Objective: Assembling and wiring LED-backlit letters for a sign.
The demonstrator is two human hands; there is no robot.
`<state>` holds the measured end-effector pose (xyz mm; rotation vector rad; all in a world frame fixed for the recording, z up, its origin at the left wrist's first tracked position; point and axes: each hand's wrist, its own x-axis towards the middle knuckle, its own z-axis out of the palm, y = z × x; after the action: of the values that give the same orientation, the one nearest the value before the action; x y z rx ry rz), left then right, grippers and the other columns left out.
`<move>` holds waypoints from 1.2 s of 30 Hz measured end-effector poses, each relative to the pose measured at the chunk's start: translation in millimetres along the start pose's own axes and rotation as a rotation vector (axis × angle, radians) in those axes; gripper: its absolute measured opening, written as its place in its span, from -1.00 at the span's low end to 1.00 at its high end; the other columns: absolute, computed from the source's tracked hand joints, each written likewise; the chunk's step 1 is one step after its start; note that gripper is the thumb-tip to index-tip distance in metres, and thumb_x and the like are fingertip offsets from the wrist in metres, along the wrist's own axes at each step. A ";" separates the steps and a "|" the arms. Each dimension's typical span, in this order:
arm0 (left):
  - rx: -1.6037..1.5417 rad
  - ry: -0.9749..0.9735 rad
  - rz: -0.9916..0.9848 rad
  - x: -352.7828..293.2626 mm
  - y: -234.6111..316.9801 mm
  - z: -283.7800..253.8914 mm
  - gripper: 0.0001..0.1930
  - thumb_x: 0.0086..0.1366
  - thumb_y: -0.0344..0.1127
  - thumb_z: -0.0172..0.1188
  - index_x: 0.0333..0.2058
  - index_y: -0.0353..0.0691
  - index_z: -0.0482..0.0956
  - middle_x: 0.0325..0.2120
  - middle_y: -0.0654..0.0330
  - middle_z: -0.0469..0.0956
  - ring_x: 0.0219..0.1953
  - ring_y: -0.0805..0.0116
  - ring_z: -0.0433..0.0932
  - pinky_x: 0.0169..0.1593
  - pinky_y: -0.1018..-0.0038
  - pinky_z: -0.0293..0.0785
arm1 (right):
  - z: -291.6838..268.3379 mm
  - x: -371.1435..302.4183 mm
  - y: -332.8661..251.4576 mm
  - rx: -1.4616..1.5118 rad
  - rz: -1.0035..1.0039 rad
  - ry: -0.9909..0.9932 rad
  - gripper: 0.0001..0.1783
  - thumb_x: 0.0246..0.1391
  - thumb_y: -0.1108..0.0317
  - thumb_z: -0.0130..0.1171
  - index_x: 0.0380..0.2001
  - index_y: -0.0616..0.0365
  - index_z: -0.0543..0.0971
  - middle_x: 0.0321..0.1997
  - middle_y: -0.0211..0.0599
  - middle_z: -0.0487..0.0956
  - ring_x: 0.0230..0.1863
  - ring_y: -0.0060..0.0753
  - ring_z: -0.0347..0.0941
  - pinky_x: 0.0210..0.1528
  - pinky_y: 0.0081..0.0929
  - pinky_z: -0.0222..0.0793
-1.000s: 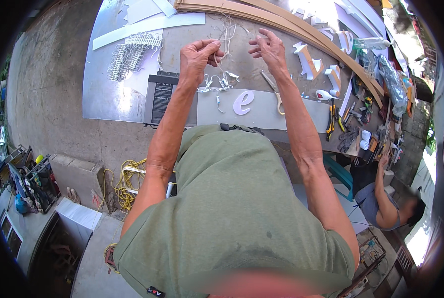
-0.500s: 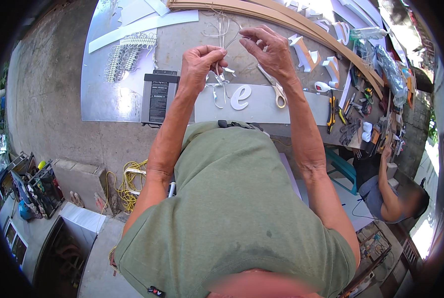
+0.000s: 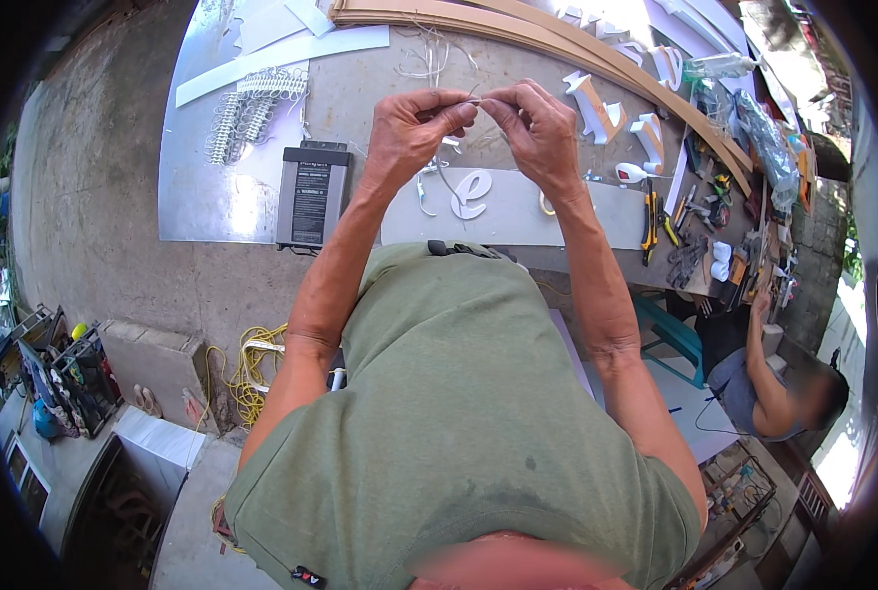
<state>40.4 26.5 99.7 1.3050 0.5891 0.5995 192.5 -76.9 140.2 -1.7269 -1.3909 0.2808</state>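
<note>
Over the work table (image 3: 360, 93), my left hand (image 3: 417, 130) and my right hand (image 3: 535, 133) face each other, fingertips almost touching. Both are closed in a pinch on a thin grey wire (image 3: 445, 181), whose tail hangs below my left hand. Just beneath lies a white cut-out letter (image 3: 472, 195) on a pale grey strip (image 3: 596, 218). Loose whitish wires (image 3: 429, 64) spread on the table beyond my hands. Scissors lie under my right wrist, mostly hidden; part of a handle ring (image 3: 546, 204) shows.
A grey power supply box (image 3: 313, 197) and strings of white modules (image 3: 252, 110) are at left. Long brown strips (image 3: 557, 39) cross the far side. White-and-orange letter pieces (image 3: 596, 108), cutters (image 3: 651, 221) and tools are at right. A co-worker (image 3: 768, 383) sits at lower right.
My right hand has moved down beside my left, and both now pinch the wire close together. The bundle of loose wires has been left on the table.
</note>
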 end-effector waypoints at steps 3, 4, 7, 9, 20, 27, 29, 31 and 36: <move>-0.050 0.013 -0.018 -3.2 5.6 3.4 -0.79 0.30 -0.33 0.33 -0.18 -0.35 0.71 -0.41 0.14 0.71 -0.39 0.49 0.66 -0.25 0.56 0.65 | -1.6 -4.1 -4.3 -0.009 0.031 0.012 -0.85 0.11 0.33 0.35 -0.36 0.20 0.65 -0.48 -0.29 0.57 -0.54 -0.45 0.46 -0.48 -0.48 0.37; -0.062 -0.010 -0.020 -3.9 5.7 2.2 -0.79 0.30 -0.32 0.33 -0.18 -0.35 0.71 -0.42 0.15 0.71 -0.39 0.49 0.66 -0.27 0.57 0.64 | -1.7 -5.7 -4.1 -0.009 0.032 0.013 -0.85 0.11 0.33 0.35 -0.36 0.20 0.65 -0.48 -0.29 0.57 -0.54 -0.45 0.46 -0.48 -0.48 0.37; -0.054 -0.027 -0.011 -6.7 6.0 2.5 -0.79 0.29 -0.32 0.34 -0.19 -0.34 0.72 -0.44 0.16 0.70 -0.40 0.49 0.66 -0.30 0.58 0.62 | -2.8 -11.8 -2.8 0.030 0.067 0.036 -0.80 0.15 0.29 0.34 -0.40 0.22 0.63 -0.51 -0.34 0.57 -0.58 -0.52 0.41 -0.53 -0.53 0.34; -0.034 -0.020 0.003 -7.3 6.0 3.6 -0.79 0.29 -0.33 0.34 -0.19 -0.34 0.72 -0.45 0.16 0.70 -0.40 0.49 0.66 -0.33 0.58 0.61 | -4.8 -15.6 -3.9 0.710 0.700 -0.089 -0.73 0.24 0.23 0.26 -0.41 0.24 0.61 -0.51 -0.39 0.57 -0.57 -0.61 0.41 -0.57 -0.62 0.30; -0.173 0.033 -0.148 -10.3 3.1 -4.8 -0.83 0.17 -0.36 0.37 -0.35 -0.37 0.70 -0.56 0.16 0.65 -0.53 0.51 0.59 -0.45 0.61 0.49 | 4.0 -38.8 -14.1 -0.160 -0.093 0.067 -0.64 -0.04 0.39 0.42 -0.15 0.15 0.56 -0.20 -0.27 0.58 -0.33 -0.30 0.55 -0.36 -0.36 0.51; -0.117 0.010 -0.228 -12.7 4.0 -0.3 -0.84 0.17 -0.37 0.37 -0.34 -0.37 0.71 -0.55 0.14 0.65 -0.53 0.51 0.59 -0.45 0.61 0.48 | 15.5 -38.3 -5.2 -0.366 -0.351 0.157 -0.74 0.00 0.42 0.38 -0.24 0.16 0.56 -0.34 -0.25 0.56 -0.39 -0.24 0.54 -0.40 -0.34 0.48; -0.170 0.028 -0.140 -15.2 2.8 2.1 -0.84 0.17 -0.36 0.39 -0.32 -0.35 0.72 -0.55 0.16 0.66 -0.50 0.54 0.58 -0.44 0.62 0.47 | 18.2 -42.5 -11.9 -0.080 0.000 0.117 -0.84 0.13 0.38 0.31 -0.30 0.20 0.54 -0.41 -0.29 0.57 -0.47 -0.36 0.53 -0.49 -0.45 0.44; -0.163 0.033 -0.114 -16.8 4.4 4.2 -0.84 0.17 -0.36 0.39 -0.32 -0.33 0.72 -0.54 0.18 0.66 -0.49 0.55 0.58 -0.44 0.62 0.46 | 11.1 -44.1 -8.5 0.546 0.428 0.029 -0.84 0.19 0.35 0.26 -0.31 0.21 0.53 -0.42 -0.32 0.57 -0.50 -0.43 0.51 -0.52 -0.52 0.41; -0.014 0.069 -0.106 -19.3 8.9 1.4 -0.85 0.18 -0.35 0.39 -0.32 -0.30 0.74 -0.56 0.24 0.66 -0.50 0.59 0.56 -0.44 0.64 0.43 | 7.3 -47.2 -15.2 0.625 0.601 -0.030 -0.80 0.25 0.29 0.22 -0.20 0.22 0.54 -0.38 -0.34 0.59 -0.51 -0.56 0.48 -0.54 -0.63 0.39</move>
<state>27.0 13.4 109.8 1.2356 0.7058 0.5618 161.0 -114.8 131.3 -1.5495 -0.6526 0.9627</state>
